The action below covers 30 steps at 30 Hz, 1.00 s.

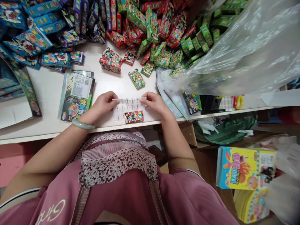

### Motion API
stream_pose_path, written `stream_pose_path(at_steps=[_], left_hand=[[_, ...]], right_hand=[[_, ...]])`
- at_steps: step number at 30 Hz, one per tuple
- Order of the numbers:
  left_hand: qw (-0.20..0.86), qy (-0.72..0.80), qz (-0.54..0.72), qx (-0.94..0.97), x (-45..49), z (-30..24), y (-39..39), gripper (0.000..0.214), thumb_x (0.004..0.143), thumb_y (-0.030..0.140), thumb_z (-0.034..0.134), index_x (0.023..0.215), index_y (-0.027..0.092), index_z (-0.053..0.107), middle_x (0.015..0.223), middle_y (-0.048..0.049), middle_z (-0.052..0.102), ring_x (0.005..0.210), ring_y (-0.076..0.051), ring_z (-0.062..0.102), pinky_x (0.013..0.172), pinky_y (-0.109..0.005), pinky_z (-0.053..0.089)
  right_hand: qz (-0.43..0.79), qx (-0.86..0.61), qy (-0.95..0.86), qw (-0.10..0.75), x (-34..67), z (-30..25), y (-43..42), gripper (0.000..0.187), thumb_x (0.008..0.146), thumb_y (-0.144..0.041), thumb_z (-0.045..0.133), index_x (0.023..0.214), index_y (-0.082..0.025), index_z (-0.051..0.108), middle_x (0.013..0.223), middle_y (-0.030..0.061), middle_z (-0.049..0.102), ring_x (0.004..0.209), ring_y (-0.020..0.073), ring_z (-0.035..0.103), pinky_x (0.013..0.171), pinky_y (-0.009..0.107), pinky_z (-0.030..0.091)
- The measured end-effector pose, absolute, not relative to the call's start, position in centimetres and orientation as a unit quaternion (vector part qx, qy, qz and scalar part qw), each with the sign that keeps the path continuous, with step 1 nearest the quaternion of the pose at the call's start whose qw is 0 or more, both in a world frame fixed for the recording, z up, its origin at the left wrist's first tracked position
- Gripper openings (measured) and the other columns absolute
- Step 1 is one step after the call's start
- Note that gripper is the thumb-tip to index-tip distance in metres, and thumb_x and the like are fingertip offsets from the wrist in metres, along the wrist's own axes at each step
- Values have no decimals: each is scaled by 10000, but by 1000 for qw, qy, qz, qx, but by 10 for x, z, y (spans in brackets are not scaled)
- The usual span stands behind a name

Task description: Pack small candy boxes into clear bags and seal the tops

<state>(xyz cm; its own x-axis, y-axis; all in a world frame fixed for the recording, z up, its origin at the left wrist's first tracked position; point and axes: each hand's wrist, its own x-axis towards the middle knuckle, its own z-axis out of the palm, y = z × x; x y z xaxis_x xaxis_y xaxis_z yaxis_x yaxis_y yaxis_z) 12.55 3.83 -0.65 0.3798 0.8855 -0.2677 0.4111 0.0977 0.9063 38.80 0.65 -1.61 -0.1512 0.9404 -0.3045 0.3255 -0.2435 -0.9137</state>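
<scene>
My left hand (pixel 103 104) and my right hand (pixel 154 103) each pinch one end of a thin white strip (pixel 128 99), held level just above a white sticker sheet (pixel 127 108) printed with small round labels. A small red box (pixel 134 117) lies on the near edge of that sheet, between my wrists. A pale green bangle (pixel 82 125) circles my left wrist.
Piles of small blue (pixel 35 34), purple, red (pixel 131 31) and green boxes (pixel 194 40) fill the back of the white table (pixel 47 90). A stack of flat printed packets (pixel 76 95) lies left of my hands. A clear plastic bag (pixel 246 53) hangs at right. A yellow carton (pixel 243 168) sits below.
</scene>
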Motion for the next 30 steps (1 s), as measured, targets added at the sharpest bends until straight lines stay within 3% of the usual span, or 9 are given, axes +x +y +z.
stream_pose_path(at_steps=[11,19,22,30], left_hand=[[554,521,207,615,125,1,37,103,771,205,683,735,194,588,587,33,545,525,-108,472,512,-256,365],[549,525,202,618,125,-2,37,93,763,193,697,751,181,605,647,23,553,573,-114,462,555,-266,374],[545,520,203,626,127,-2,38,102,752,192,700,738,184,600,660,25,558,581,-109,456,574,-271,376],[546,522,203,623,127,-5,38,90,757,206,700,754,181,613,664,25,563,584,-110,459,580,-276,377]], right_hand=[[495,-592,-579,264,388,-12,5,281,813,-451,619,694,-208,542,663,-32,496,675,125,427,642,288,339],[543,-583,-538,275,388,-16,9,276,735,-433,748,803,-198,619,755,-13,594,696,123,473,642,282,367],[536,-583,-545,273,384,-16,12,263,712,-409,757,757,-196,611,745,-10,600,685,121,465,650,287,366],[482,-585,-609,236,378,-7,13,228,780,-396,648,697,-210,545,667,-31,519,675,129,434,674,291,354]])
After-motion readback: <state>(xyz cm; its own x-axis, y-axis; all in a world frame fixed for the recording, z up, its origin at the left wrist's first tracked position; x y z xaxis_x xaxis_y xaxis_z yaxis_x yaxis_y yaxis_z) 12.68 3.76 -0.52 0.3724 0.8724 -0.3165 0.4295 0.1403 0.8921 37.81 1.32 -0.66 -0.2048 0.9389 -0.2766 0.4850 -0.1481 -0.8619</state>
